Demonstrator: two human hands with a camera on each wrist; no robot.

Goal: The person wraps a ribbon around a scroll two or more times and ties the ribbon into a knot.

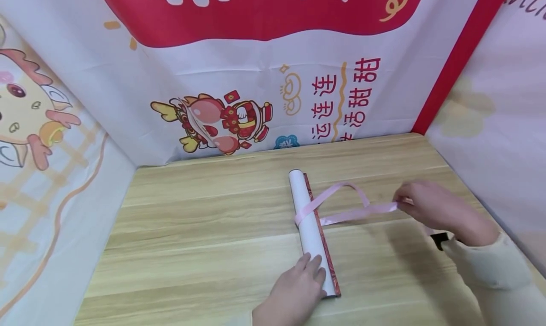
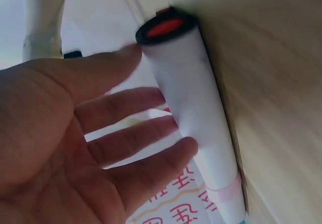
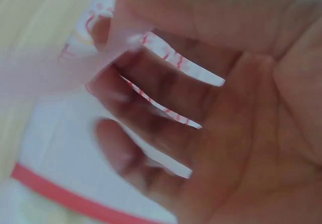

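Note:
A white rolled scroll [image 1: 313, 240] with a red patterned edge lies lengthwise on the wooden table, a pink ribbon [image 1: 356, 215] wrapped round its middle. The left hand [image 1: 295, 290] rests on the scroll's near end; in the left wrist view that hand [image 2: 95, 128] touches the white roll [image 2: 188, 93] with spread, relaxed fingers beside its black-rimmed end. To the right, the right hand [image 1: 439, 210] pinches one ribbon end and holds it off the scroll. In the right wrist view the blurred ribbon [image 3: 55, 75] runs from the thumb and fingers of the right hand [image 3: 201, 108].
The wooden table [image 1: 192, 231] meets a printed cloth backdrop [image 1: 239, 56] behind, with more cloth at both sides. A small black object [image 1: 439, 240] shows beside the right sleeve [image 1: 495, 269]. A loop of the ribbon arches over the table right of the scroll.

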